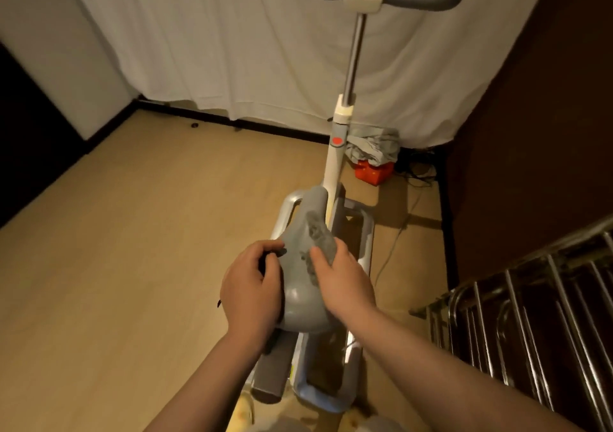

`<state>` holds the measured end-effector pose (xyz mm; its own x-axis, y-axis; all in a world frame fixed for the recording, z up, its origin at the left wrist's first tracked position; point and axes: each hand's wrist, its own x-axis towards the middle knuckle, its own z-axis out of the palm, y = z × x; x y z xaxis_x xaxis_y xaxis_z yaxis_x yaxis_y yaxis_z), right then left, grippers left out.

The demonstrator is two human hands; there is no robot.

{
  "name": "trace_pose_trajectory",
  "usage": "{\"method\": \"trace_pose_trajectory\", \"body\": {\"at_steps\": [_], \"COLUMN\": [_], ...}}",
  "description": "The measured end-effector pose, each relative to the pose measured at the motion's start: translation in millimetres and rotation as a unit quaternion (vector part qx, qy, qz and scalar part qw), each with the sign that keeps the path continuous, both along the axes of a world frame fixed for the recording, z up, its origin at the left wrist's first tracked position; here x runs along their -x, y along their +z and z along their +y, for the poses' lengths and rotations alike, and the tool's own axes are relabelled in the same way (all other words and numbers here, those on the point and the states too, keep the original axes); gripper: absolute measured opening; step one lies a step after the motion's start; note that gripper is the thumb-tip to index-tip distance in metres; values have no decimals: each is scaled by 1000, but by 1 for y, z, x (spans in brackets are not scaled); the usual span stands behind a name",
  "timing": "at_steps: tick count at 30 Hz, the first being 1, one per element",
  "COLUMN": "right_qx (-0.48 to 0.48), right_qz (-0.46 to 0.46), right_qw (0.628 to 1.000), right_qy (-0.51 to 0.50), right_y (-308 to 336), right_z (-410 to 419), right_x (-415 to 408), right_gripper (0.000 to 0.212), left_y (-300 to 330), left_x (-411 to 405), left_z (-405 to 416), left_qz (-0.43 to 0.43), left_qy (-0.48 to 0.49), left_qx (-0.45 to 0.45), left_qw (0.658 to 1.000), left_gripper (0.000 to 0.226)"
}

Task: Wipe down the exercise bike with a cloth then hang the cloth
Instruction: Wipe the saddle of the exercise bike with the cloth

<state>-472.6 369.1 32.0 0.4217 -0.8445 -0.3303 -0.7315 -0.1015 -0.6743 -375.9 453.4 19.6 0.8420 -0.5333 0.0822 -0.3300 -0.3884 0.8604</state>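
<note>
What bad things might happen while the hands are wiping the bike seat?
The right hand presses only a small bunched cloth on the seat, so parts might get missed. The left hand grips the seat's side; if it slips, the seat could twist. The metal rack stands close on the right, so an elbow might bump it.

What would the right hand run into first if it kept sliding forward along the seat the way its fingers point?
Probably the white post just past the seat nose; the right hand presses a grey cloth toward it, though depth is uncertain.

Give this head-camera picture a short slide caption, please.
Right hand wipes the exercise bike's grey saddle with a cloth while the left hand steadies it.
</note>
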Motion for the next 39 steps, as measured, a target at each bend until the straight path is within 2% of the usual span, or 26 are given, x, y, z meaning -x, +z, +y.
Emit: {"method": "trace_pose_trajectory", "body": {"at_steps": [4, 8, 11, 14, 16, 21, 23, 27, 30, 33, 36, 39], "right_qx": [53, 2, 40, 172, 221, 260, 283, 243, 255, 232, 174, 231], "right_qz": [-3, 16, 28, 33, 27, 27, 27, 53, 85, 75, 99, 92], "right_qw": [995, 997, 992, 945, 912, 913, 887, 815, 809, 773, 757, 737], "right_qy": [88, 81, 113, 276, 344, 314, 365, 524, 523, 586, 622, 628], "right_y": [5, 5, 9, 12, 7, 3, 4, 11, 19, 23, 34, 31], "right_z": [20, -16, -16, -12, -33, -78, -79, -109, -105, -73, -90, -95], "right_x": [11, -13, -17, -7, -15, -57, -56, -45, -61, -71, -78, -88], "right_gripper": [68, 70, 72, 66, 58, 39, 36, 50, 51, 48, 43, 36], "left_y": [0, 0, -3, -6, -7, -6, -6, -7, -7, -9, -14, -18], "left_x": [4, 4, 1, -1, -2, -3, -5, -8, -7, -5, -3, 2], "left_z": [0, -3, -1, 0, -1, 2, 3, 3, 4, 13, 31, 40], "left_qz": [-9, -31, -33, -32, -35, -39, -41, -37, -14, 24, 63, 90], "left_qy": [43, 61, 55, 52, 45, 17, 9, -13, -6, 12, 5, 16], "left_qx": [14, -20, -49, -56, -59, -61, -61, -53, -32, 19, 9, 4], "left_qw": [999, 997, 997, 997, 997, 997, 997, 998, 999, 999, 998, 996], "left_gripper": [27, 20, 18, 23, 24, 22, 23, 30, 32, 27, 43, 57]}}
